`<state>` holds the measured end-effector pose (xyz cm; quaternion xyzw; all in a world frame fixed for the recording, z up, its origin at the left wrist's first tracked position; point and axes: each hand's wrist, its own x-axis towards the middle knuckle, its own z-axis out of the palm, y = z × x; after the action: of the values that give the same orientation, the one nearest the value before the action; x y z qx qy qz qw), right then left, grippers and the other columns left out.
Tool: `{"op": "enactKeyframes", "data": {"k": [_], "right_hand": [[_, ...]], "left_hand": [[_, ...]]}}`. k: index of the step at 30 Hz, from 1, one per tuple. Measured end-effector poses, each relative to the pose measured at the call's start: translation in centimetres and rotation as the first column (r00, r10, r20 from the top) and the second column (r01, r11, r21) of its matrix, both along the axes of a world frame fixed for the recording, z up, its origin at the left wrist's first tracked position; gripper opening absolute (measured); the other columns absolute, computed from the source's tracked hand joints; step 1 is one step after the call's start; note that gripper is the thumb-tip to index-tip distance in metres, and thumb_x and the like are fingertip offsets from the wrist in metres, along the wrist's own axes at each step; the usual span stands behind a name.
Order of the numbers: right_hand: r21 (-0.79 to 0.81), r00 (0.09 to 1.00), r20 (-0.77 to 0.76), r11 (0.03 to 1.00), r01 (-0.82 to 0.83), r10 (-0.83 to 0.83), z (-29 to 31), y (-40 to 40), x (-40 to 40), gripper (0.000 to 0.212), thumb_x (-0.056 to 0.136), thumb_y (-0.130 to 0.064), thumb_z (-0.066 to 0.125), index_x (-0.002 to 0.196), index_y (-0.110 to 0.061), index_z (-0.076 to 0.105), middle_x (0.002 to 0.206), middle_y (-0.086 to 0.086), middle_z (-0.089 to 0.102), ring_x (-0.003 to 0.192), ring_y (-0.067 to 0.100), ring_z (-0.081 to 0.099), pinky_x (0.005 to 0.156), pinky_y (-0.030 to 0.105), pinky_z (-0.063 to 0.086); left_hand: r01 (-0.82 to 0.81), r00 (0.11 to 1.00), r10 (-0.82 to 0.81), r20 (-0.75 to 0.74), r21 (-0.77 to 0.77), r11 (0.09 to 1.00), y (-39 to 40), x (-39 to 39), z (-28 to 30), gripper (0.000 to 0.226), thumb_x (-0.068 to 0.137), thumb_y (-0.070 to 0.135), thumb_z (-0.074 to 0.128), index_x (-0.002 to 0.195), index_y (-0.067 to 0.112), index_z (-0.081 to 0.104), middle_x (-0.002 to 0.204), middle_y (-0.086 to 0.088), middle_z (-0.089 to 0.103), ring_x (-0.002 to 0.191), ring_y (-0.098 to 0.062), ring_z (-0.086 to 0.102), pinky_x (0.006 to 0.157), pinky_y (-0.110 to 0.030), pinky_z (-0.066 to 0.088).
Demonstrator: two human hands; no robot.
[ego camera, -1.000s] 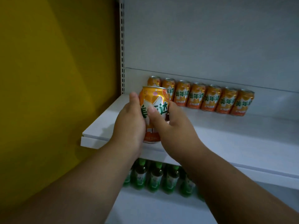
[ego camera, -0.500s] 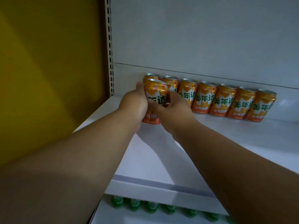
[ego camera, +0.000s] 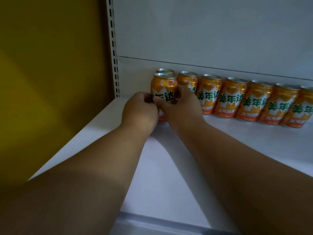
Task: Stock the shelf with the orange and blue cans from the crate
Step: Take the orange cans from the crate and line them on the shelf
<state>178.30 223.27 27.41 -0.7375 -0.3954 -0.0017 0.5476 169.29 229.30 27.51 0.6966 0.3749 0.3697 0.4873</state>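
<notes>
Yellow wall (ego camera: pixel 50 82) on the left, then the slotted upright (ego camera: pixel 113 48) at the shelf's left edge. White shelf (ego camera: pixel 169 167) runs from near to the far back panel (ego camera: pixel 203 28).

Left hand (ego camera: pixel 139 110): fingers curled round the left side of the front orange can (ego camera: pixel 164 87), fingertips on the label. Right hand (ego camera: pixel 183 107): fingers curled round the same can's right side, thumb across the front of the label. Both hands grip it low, so its base is mostly hidden; a sliver of the bottom shows at shelf level, so it looks to be standing upright on the shelf, though I can't tell contact for certain.

That can sits at the far left of the shelf, directly in front of the first can (ego camera: pixel 165 71) of the back row, of which only the silver top shows.

Rightward: back row of orange cans (ego camera: pixel 237 99) against the back panel, upright, labels facing near, touching or almost touching side by side, running off the right edge.
</notes>
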Motion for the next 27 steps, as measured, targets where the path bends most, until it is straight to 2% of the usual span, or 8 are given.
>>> {"op": "enactKeyframes", "data": {"k": [4, 7, 10, 15, 18, 22, 27], "right_hand": [[0.013, 1.000, -0.006, 1.000, 0.012, -0.012, -0.5, 0.5, 0.2, 0.039, 0.078, -0.041, 0.082, 0.108, -0.023, 0.064, 0.092, -0.012, 0.069, 0.085, 0.002, 0.064, 0.071, 0.021, 0.052], [0.004, 0.999, 0.018, 0.999, 0.040, -0.040, -0.8, 0.5, 0.5, 0.041, 0.078, -0.047, 0.081, 0.107, -0.024, 0.064, 0.084, -0.018, 0.061, 0.076, -0.007, 0.056, 0.060, 0.011, 0.040], [-0.027, 0.999, 0.040, 0.999, 0.037, -0.036, -1.1, 0.2, 0.7, 0.033, 0.080, -0.048, 0.078, 0.101, -0.031, 0.058, 0.079, -0.021, 0.057, 0.073, -0.010, 0.052, 0.057, 0.008, 0.035], [-0.056, 0.999, 0.006, 0.998, -0.033, 0.033, -1.1, -0.4, 1.1, 0.027, 0.083, -0.034, 0.076, 0.106, -0.025, 0.065, 0.089, -0.011, 0.069, 0.083, 0.003, 0.065, 0.072, 0.026, 0.054], [-0.056, 1.000, 0.009, 0.998, -0.027, 0.028, -1.1, -0.2, 1.3, 0.032, 0.081, -0.036, 0.079, 0.108, -0.024, 0.067, 0.091, -0.010, 0.071, 0.085, 0.006, 0.067, 0.074, 0.028, 0.056], [-0.036, 0.998, 0.053, 0.999, 0.019, -0.018, -1.4, 0.2, 1.4, 0.034, 0.078, -0.040, 0.082, 0.103, -0.026, 0.063, 0.089, -0.014, 0.067, 0.084, 0.002, 0.064, 0.069, 0.022, 0.050], [-0.034, 0.998, 0.056, 0.999, 0.037, -0.035, -1.5, 0.5, 1.3, 0.041, 0.079, -0.040, 0.081, 0.111, -0.022, 0.064, 0.096, -0.010, 0.069, 0.089, 0.007, 0.066, 0.075, 0.026, 0.053]], "left_hand": [[0.023, 0.999, -0.023, -0.033, -0.003, 1.000, -0.2, -0.1, 0.2, 0.051, 0.067, 0.027, 0.051, 0.114, 0.022, 0.069, 0.100, -0.004, 0.074, 0.091, -0.028, 0.071, 0.082, -0.045, 0.060], [0.026, 0.999, -0.025, -0.037, 0.020, 0.999, -0.3, -0.1, 0.2, 0.051, 0.063, 0.026, 0.052, 0.110, 0.023, 0.070, 0.095, -0.002, 0.074, 0.089, -0.025, 0.071, 0.082, -0.043, 0.060], [0.038, 0.999, -0.037, -0.036, 0.025, 0.999, -0.2, -0.1, 0.1, 0.044, 0.068, 0.022, 0.059, 0.110, 0.022, 0.072, 0.095, -0.001, 0.074, 0.090, -0.025, 0.071, 0.083, -0.044, 0.060], [0.075, 0.996, -0.073, -0.056, 0.034, 0.997, 0.4, 0.1, -0.4, 0.041, 0.072, 0.007, 0.075, 0.111, 0.019, 0.072, 0.100, -0.005, 0.075, 0.094, -0.029, 0.071, 0.084, -0.045, 0.059], [0.098, 0.994, -0.094, -0.055, 0.059, 0.994, 0.9, 0.4, -0.6, 0.040, 0.075, 0.003, 0.073, 0.113, 0.015, 0.071, 0.104, -0.009, 0.073, 0.097, -0.032, 0.069, 0.087, -0.046, 0.058], [0.087, 0.994, -0.079, -0.081, 0.103, 0.991, 1.2, 0.7, -0.8, 0.036, 0.082, 0.008, 0.071, 0.116, 0.017, 0.070, 0.108, -0.008, 0.072, 0.099, -0.030, 0.069, 0.088, -0.044, 0.058], [0.078, 0.992, -0.066, -0.104, 0.119, 0.990, 1.3, 0.9, -0.7, 0.037, 0.087, 0.012, 0.069, 0.124, 0.017, 0.064, 0.115, -0.006, 0.069, 0.105, -0.027, 0.065, 0.092, -0.043, 0.056]]}}
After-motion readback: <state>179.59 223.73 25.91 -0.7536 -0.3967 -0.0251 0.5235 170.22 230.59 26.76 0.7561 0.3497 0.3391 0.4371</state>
